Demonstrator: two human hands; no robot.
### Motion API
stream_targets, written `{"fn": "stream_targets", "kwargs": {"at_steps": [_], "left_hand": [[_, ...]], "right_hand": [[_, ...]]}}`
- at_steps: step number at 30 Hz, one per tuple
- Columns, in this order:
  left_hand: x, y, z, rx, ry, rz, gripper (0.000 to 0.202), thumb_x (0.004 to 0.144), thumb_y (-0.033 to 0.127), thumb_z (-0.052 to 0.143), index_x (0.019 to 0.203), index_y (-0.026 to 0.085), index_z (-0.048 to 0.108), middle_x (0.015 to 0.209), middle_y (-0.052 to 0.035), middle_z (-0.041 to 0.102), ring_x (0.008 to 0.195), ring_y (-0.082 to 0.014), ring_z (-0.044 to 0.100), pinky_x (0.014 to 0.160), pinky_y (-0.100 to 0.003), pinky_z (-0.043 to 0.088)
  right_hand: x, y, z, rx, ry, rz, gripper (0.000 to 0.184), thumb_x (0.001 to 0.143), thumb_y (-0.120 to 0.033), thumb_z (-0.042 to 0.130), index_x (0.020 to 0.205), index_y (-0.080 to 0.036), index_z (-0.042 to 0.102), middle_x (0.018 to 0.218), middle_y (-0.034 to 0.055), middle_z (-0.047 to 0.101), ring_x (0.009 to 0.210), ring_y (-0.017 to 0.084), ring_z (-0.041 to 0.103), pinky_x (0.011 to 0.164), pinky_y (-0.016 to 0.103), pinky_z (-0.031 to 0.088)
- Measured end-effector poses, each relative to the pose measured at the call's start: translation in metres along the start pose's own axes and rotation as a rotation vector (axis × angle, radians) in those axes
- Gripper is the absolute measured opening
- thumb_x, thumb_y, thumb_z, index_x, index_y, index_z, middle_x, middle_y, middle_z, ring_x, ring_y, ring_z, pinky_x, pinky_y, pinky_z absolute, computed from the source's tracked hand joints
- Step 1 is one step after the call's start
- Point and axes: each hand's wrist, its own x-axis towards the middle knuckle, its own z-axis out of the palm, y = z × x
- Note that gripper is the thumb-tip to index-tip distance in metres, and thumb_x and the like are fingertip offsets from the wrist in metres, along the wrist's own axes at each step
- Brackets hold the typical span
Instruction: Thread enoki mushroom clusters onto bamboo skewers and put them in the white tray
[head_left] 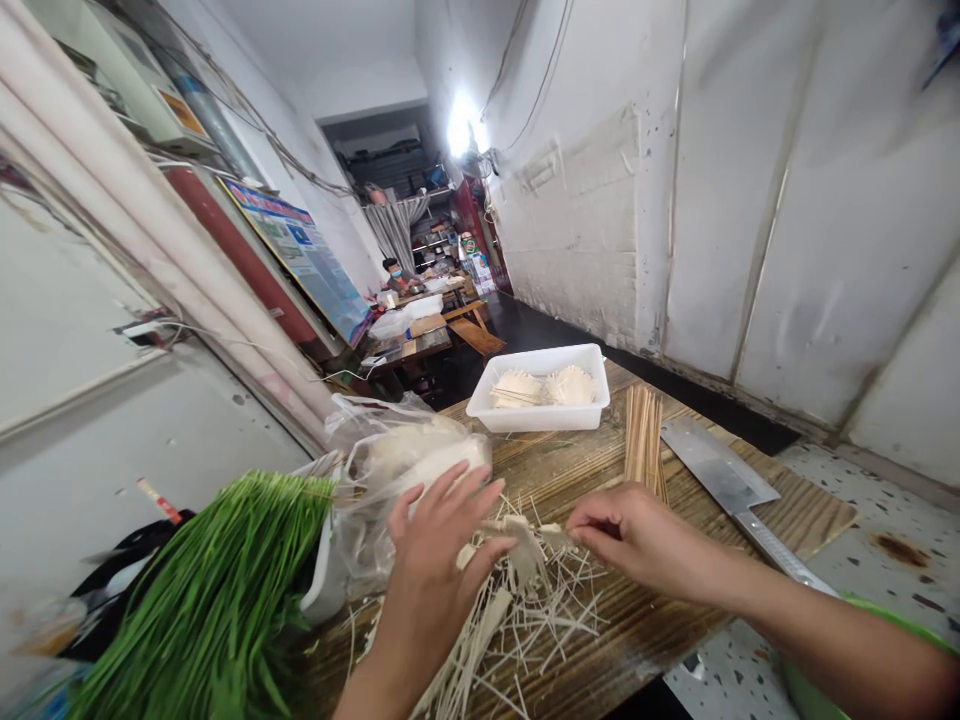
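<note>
My left hand [431, 560] rests over a loose heap of pale enoki mushroom strands [517, 610] on the wooden table, fingers spread and slightly curled against a small clump. My right hand [637, 540] is pinched closed on the end of that clump of strands, close to the left fingertips. A plastic bag of more white mushrooms [405, 460] lies just behind my left hand. A bundle of bamboo skewers [643, 435] lies beyond my right hand.
A white tray [592, 410] holds two fanned mushroom bundles at the far table edge. A cleaver [724, 480] lies at the right. Green chives [217, 590] fill a container at the left. Another person sits at distant tables down the corridor.
</note>
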Motion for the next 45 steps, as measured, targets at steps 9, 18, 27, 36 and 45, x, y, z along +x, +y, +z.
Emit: {"fn": "stream_targets", "kwargs": {"at_steps": [9,18,27,36,45], "left_hand": [[0.024,0.003,0.008,0.125,-0.448,0.074,0.016,0.074,0.019,0.065,0.086,0.028,0.070,0.088,-0.0004,0.074,0.097,-0.0255,0.063,0.102,-0.056,0.013],[0.020,0.008,0.019,0.112,-0.506,0.057,0.017,0.081,0.017,0.057,0.078,0.027,0.070,0.086,0.0004,0.075,0.094,-0.0212,0.065,0.102,-0.055,0.019],[0.021,0.008,0.011,0.203,-0.413,0.147,0.042,0.074,0.034,0.067,0.115,0.032,0.057,0.120,-0.0042,0.064,0.117,-0.0272,0.052,0.104,-0.058,0.011],[0.023,0.025,0.025,0.119,-0.514,0.131,0.015,0.081,0.018,0.056,0.074,0.026,0.066,0.078,0.0042,0.075,0.106,-0.0237,0.061,0.104,-0.057,-0.001],[0.027,0.019,-0.002,0.021,-0.445,0.105,0.038,0.077,0.032,0.061,0.115,0.033,0.058,0.126,-0.0049,0.059,0.120,-0.0266,0.049,0.107,-0.059,0.010]], "right_hand": [[-0.005,0.004,0.003,-0.118,-0.034,-0.016,0.020,0.086,-0.017,0.048,0.070,-0.017,0.061,0.062,-0.0014,0.059,0.055,0.009,0.048,0.053,0.022,0.030],[-0.005,0.005,0.003,-0.160,-0.041,-0.028,0.022,0.087,-0.018,0.047,0.068,-0.016,0.058,0.061,-0.0008,0.059,0.055,0.009,0.048,0.053,0.022,0.030],[-0.001,0.001,0.006,-0.169,-0.030,-0.059,0.021,0.086,-0.016,0.049,0.068,-0.016,0.060,0.061,0.0003,0.061,0.055,0.009,0.050,0.053,0.023,0.030],[0.001,0.001,0.011,-0.175,-0.024,-0.085,0.018,0.084,-0.016,0.049,0.071,-0.016,0.062,0.064,0.0013,0.063,0.057,0.010,0.052,0.054,0.022,0.031],[0.002,0.000,0.004,-0.084,-0.035,-0.034,0.022,0.085,-0.016,0.048,0.064,-0.015,0.057,0.057,-0.0025,0.054,0.051,0.008,0.045,0.052,0.020,0.030]]}}
